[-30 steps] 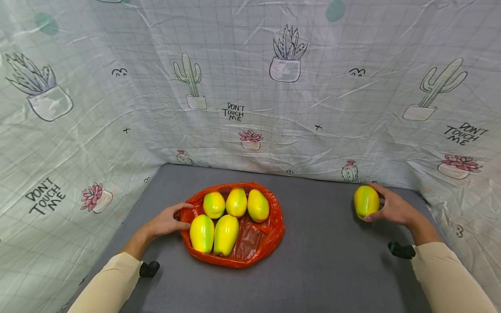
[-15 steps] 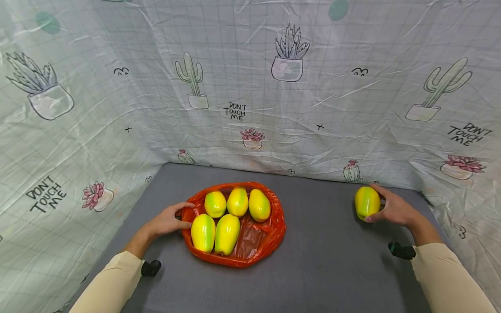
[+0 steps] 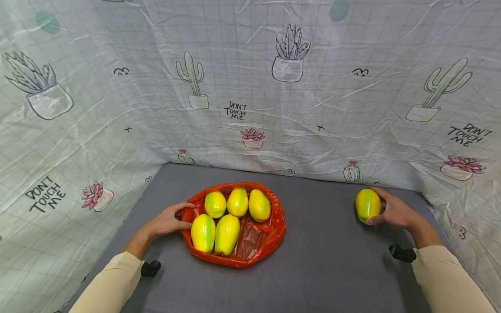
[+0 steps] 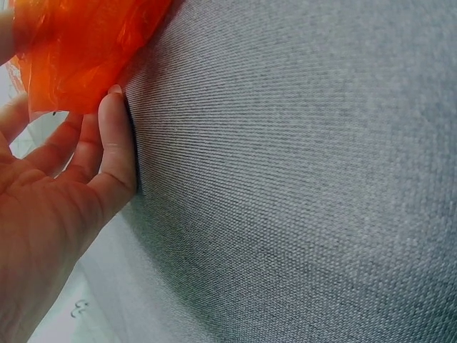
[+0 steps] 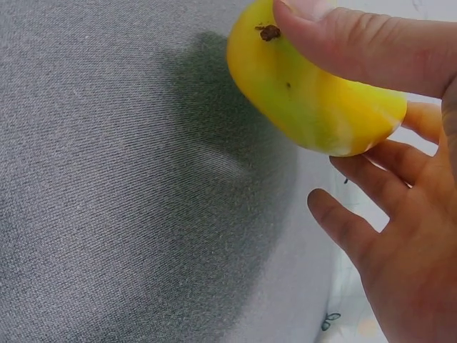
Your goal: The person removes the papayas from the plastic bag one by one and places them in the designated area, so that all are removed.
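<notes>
On the left half of the table lies an orange-red plastic bag (image 3: 250, 243), its rim rolled open, with several glossy yellow-green mangoes (image 3: 227, 234) inside. My left hand (image 3: 168, 220) holds the bag's left edge; the left wrist view shows the thin plastic (image 4: 78, 50) between thumb and fingers. Far to the right, a single mango (image 3: 368, 205) is in my right hand (image 3: 395, 212), thumb on one side and fingers on the other. Its brown stem scar shows in the right wrist view beside the thumb, and the little finger stays off the fruit. Whether this mango touches the table cannot be told.
A grey cloth-covered table (image 3: 313, 261) lies under everything. Printed plastic sheeting (image 3: 250, 87) with cactus drawings rises behind the table and along both sides. The bare right part of the bag's floor (image 3: 250, 239) shows beside the mangoes.
My right hand and its mango have shifted slightly toward me. The left hand keeps its place at the bag; the whole head view has moved a few pixels.
</notes>
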